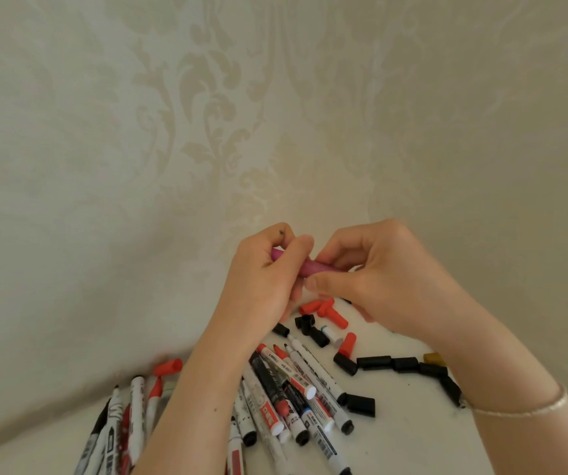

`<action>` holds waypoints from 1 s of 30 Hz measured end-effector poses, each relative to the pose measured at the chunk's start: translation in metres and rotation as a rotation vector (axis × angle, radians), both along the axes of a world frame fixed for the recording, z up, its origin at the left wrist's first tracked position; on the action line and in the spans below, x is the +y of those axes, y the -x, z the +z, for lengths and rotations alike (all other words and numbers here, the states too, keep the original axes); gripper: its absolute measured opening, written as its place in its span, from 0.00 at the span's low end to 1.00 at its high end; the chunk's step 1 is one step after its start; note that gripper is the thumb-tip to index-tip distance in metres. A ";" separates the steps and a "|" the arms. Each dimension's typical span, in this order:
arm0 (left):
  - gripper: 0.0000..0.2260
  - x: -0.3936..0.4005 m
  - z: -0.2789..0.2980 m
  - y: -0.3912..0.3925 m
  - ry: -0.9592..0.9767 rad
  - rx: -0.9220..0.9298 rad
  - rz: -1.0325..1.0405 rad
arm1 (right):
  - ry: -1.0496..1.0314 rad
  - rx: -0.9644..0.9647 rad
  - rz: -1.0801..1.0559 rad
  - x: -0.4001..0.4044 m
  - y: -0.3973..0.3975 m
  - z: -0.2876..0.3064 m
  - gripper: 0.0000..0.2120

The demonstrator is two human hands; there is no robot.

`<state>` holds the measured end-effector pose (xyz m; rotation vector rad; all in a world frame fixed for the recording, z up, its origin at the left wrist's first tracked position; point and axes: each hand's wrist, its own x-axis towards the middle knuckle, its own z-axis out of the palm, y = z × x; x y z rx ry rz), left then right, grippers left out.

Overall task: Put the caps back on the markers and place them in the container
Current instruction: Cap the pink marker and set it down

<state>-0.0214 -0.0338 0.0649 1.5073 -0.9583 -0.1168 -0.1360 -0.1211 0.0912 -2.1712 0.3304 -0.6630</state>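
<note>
Both hands hold one purple marker [311, 267] up above the table, close to the wall. My left hand [262, 279] grips its left end, fingers curled round the barrel. My right hand [378, 279] pinches the right part between thumb and fingers; whether that part is a cap I cannot tell. Below the hands lies a pile of uncapped white markers [296, 389] with red and black tips. Loose red caps [327, 311] and black caps [388, 363] are scattered on the white table [412, 433]. No container is in view.
More markers [121, 423] lie at the lower left, with a red cap [169, 366] beside them. A gold cap [434, 358] sits by my right forearm. A patterned cream wall [241, 114] rises directly behind the table. A thin bracelet [522, 409] is on my right wrist.
</note>
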 end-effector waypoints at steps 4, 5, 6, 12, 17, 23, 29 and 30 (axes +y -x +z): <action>0.15 0.000 -0.002 -0.001 -0.011 -0.010 0.002 | 0.021 0.019 -0.007 -0.001 -0.002 -0.003 0.06; 0.16 0.000 -0.003 -0.001 -0.014 -0.010 0.001 | 0.024 0.021 -0.008 -0.001 -0.003 -0.004 0.06; 0.16 0.000 -0.002 -0.001 -0.019 -0.013 0.002 | 0.025 0.019 -0.008 -0.001 -0.003 -0.004 0.06; 0.15 0.002 0.001 -0.001 -0.027 -0.011 -0.012 | 0.047 0.006 -0.006 -0.002 -0.005 -0.006 0.05; 0.14 0.002 0.001 0.002 -0.077 -0.067 -0.007 | 0.076 0.027 -0.054 -0.002 -0.002 -0.006 0.06; 0.14 -0.009 -0.005 0.013 -0.064 -0.440 0.305 | 0.111 0.126 -0.223 -0.010 0.013 -0.022 0.03; 0.09 -0.019 -0.010 0.052 -0.064 -0.378 0.061 | 0.200 0.548 -0.525 -0.052 0.063 -0.051 0.09; 0.08 -0.022 -0.015 0.057 -0.105 -0.371 0.017 | 0.219 0.624 -0.530 -0.056 0.073 -0.058 0.09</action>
